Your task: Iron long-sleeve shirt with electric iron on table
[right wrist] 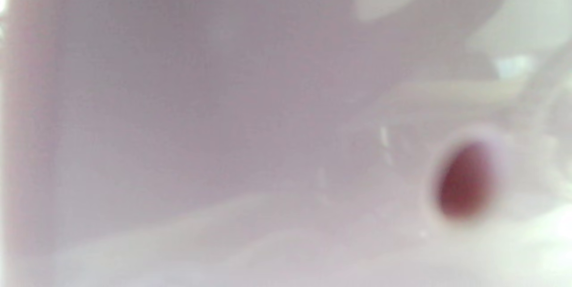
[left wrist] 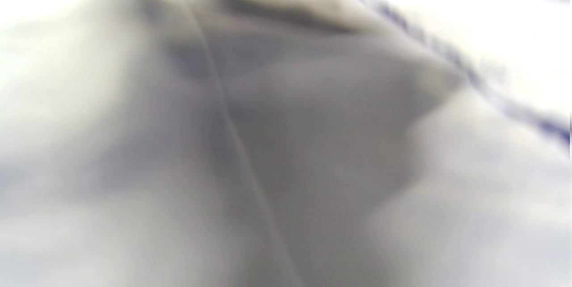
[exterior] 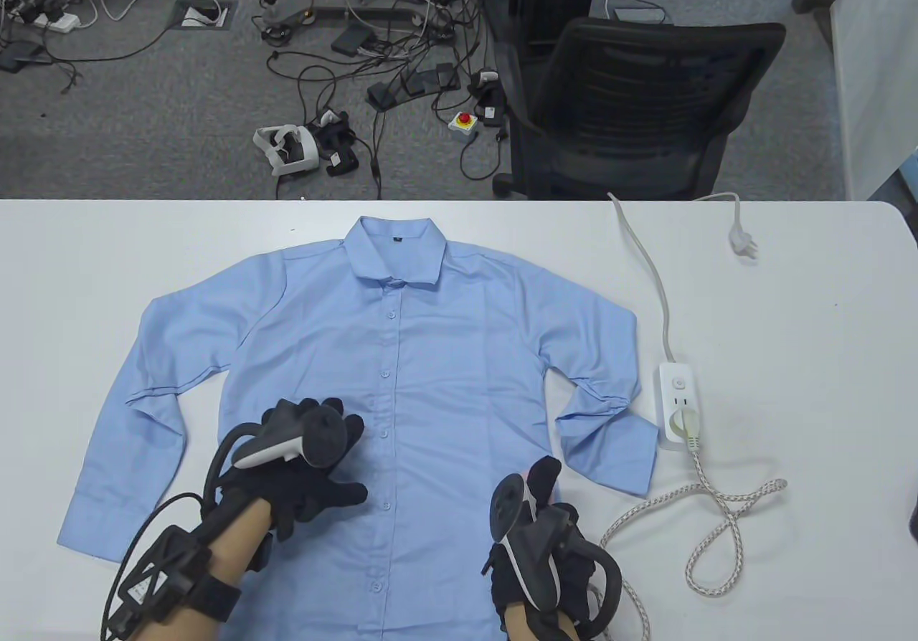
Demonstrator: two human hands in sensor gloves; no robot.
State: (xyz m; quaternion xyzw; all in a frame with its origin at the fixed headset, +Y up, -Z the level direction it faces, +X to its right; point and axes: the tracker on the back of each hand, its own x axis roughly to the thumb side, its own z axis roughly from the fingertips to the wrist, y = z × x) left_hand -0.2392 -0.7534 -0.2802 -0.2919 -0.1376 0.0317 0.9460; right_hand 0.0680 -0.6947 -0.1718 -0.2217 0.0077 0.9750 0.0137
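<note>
I see my left hand [exterior: 315,454] flat on the shirt [exterior: 445,354]; my right hand's [exterior: 538,526] grasp is unreadable (iron hidden?), so scorching threatens.

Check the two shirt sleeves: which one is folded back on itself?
The sleeve beside the power strip: it bends at the elbow, cuff doubling back. The other sleeve lies straight.

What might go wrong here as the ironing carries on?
The braided cord lies in loops beside the right hand; it could snag as that hand moves. The power strip sits close to the folded sleeve cuff, so it might get knocked. The left hand rests flat on the shirt, near any hot pass.
</note>
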